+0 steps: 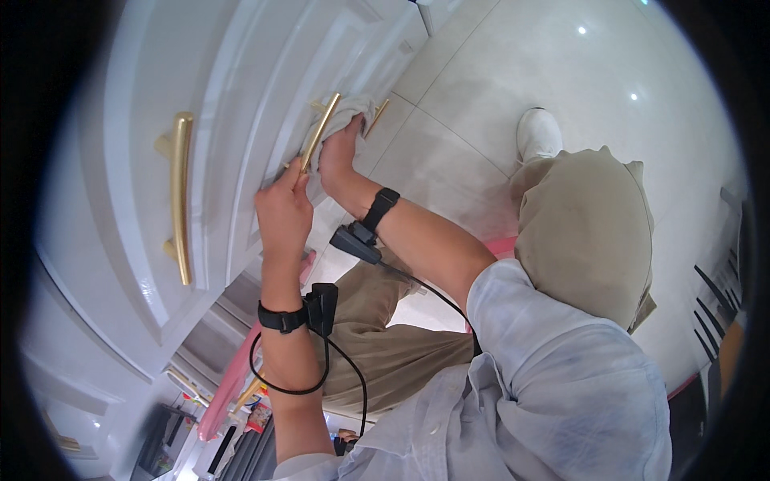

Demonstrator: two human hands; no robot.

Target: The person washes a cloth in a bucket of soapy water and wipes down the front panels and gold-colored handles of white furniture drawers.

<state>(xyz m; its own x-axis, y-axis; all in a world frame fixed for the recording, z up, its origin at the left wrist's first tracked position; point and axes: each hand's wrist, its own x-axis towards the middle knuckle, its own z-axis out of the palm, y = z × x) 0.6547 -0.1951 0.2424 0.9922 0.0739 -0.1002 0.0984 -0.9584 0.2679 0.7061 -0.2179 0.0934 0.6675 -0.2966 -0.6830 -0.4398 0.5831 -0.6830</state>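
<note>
My left hand (284, 210) grips the near end of a gold bar handle (320, 133) between thumb and fingers. The handle is mounted on a white panelled cabinet front (240, 120). Just beyond it, my right hand (340, 151) holds a crumpled white cloth (360, 106) against the cabinet front, behind and beside the same handle. Most of the right fingers are hidden by the cloth and the handle. Another gold bar handle (377, 118) shows on the far side of the cloth.
A larger gold handle (182, 198) juts out at left. Pale floor tiles (463, 78) lie to the right, with a white shoe (539, 133). A pink bar (231, 385) stands lower left. Cables run from black wrist-strapped devices (322, 309). Dark prongs (713, 321) show at far right.
</note>
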